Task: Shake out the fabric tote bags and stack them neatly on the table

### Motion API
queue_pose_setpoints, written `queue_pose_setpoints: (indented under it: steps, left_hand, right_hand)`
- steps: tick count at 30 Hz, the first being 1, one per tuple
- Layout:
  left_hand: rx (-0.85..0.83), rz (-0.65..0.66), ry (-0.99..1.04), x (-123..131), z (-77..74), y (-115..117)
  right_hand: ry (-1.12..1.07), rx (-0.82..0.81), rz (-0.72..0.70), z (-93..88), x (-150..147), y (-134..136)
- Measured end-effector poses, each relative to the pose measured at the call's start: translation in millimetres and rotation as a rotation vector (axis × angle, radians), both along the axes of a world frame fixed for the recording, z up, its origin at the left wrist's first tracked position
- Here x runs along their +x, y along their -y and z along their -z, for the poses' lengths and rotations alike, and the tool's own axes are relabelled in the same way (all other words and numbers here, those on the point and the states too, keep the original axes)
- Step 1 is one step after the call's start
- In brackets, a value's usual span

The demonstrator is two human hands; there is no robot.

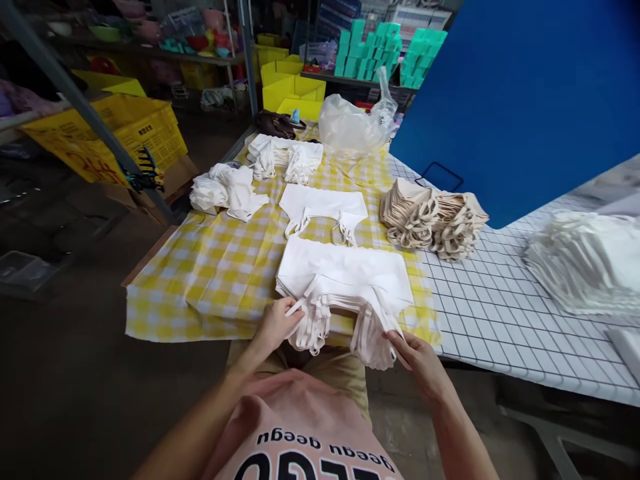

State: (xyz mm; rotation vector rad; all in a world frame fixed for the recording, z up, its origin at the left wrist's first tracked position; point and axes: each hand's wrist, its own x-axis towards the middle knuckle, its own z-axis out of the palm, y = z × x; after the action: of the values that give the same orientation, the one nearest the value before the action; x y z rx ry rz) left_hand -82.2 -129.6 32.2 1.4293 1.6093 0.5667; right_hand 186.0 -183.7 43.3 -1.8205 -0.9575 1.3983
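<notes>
A stack of white cloth bags (345, 270) lies at the near edge of the table on a yellow checked cloth (220, 273), its handles hanging over the edge. My left hand (274, 325) pinches a white handle at the stack's left corner. My right hand (419, 360) grips the bunch of handles at the right corner. A single flat white bag (323, 203) lies just behind the stack. Further back sit a crumpled white heap (227, 190) and a pile of folded white bags (285, 157).
A pile of beige bags (433, 217) rests on the white gridded table (500, 313) to the right, with a white stack (590, 263) beyond it. A blue board (525, 93) leans at the back right. A clear plastic bag (353, 123), yellow crates (125, 130) and shelves with teal boxes stand behind.
</notes>
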Motion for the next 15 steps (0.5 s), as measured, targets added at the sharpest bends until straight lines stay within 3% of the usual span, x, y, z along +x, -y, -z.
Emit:
queue_pose_setpoints:
  steps: [9, 12, 15]
  left_hand:
    - [0.025, 0.013, 0.031, -15, -5.7, -1]
    - [0.004, 0.035, 0.02, -15, -16.5, 3]
    - [0.021, 0.179, -0.029, -18, -31.0, 8]
  right_hand:
    - [-0.168, 0.051, 0.141, -6.0, -8, -1]
    - [-0.14, 0.016, 0.093, -8.2, -9, 0]
    - [-0.063, 0.017, -0.022, -10.6, 1, 2]
